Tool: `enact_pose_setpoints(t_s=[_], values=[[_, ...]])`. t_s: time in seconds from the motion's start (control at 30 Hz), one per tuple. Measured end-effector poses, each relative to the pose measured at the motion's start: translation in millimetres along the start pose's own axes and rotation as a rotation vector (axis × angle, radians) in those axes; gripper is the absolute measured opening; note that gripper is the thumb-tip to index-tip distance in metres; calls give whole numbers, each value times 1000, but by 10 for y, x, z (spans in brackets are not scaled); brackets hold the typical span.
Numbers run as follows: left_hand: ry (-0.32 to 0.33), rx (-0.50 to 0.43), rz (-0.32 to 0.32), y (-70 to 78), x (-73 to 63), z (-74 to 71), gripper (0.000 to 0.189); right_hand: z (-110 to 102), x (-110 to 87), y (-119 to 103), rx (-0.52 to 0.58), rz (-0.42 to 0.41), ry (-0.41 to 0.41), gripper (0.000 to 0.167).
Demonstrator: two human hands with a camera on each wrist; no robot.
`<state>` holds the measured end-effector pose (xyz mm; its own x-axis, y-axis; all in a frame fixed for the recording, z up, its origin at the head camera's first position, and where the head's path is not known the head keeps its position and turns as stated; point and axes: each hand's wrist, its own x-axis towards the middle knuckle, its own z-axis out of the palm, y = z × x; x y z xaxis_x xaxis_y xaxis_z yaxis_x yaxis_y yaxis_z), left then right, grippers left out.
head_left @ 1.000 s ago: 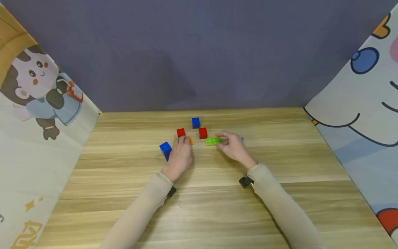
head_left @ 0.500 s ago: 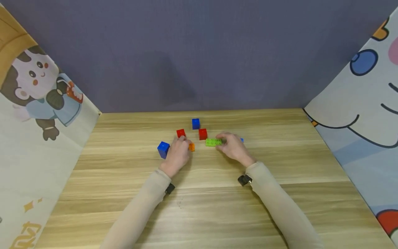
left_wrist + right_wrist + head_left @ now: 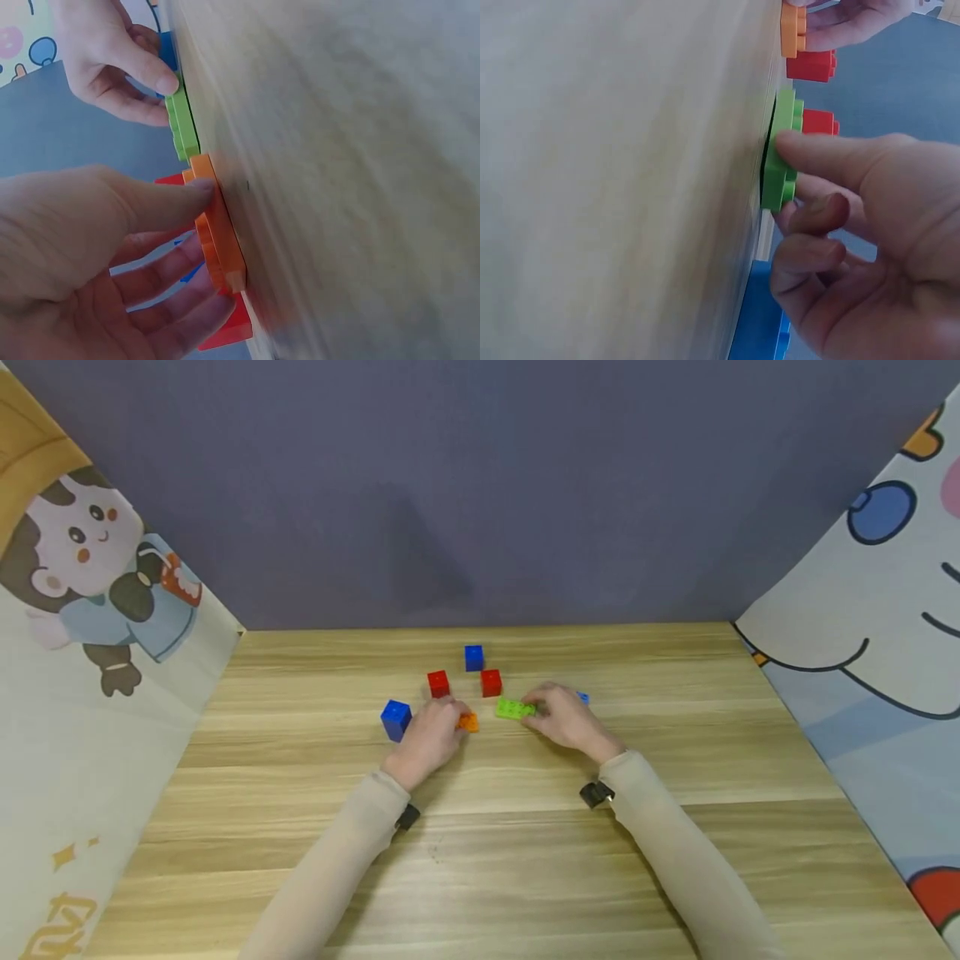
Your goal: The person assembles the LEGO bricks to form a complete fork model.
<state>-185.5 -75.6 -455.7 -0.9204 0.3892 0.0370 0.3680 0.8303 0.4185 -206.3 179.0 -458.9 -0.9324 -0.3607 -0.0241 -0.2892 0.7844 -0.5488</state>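
Note:
My left hand [image 3: 427, 735] pinches a flat orange toy brick [image 3: 469, 722] by its edges, with thumb and fingers. In the left wrist view the studs of the orange brick [image 3: 225, 244] face away from the tabletop. A flat light-green brick [image 3: 512, 708] is pinched by my right hand [image 3: 566, 718] at its right end. The right wrist view shows a thin dark gap between part of the green brick [image 3: 774, 180] and the table. The two bricks are apart, green to the right of orange.
Two red bricks [image 3: 491, 683] stand behind the hands. A blue brick [image 3: 473, 657] stands farther back, and a taller blue one [image 3: 396, 720] left of my left hand. A lighter blue brick [image 3: 583, 697] is mostly hidden behind my right hand. A grey wall [image 3: 480, 527] closes off the table's back.
The orange brick has come nearer and to the right with my left hand. The green brick shifts slightly nearer and tilts in my right hand. The tall blue brick moved slightly left earlier.

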Motion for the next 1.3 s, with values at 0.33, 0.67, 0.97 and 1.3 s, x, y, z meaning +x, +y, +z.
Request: enact_pose_setpoints(t_s=[0.33, 0.67, 0.97, 1.3], values=[[-41, -49, 51, 49, -133, -16, 29, -22, -203, 9, 55, -66, -56, 35], [-79, -82, 98, 94, -258, -3, 30, 33, -330, -10, 93, -77, -109, 35], [-109, -91, 95, 111, -310, 26, 33, 74, -404, -65, 116, -60, -145, 36], [-114, -95, 108, 98, -305, 51, 31, 114, -406, -81, 116, -50, -155, 35]])
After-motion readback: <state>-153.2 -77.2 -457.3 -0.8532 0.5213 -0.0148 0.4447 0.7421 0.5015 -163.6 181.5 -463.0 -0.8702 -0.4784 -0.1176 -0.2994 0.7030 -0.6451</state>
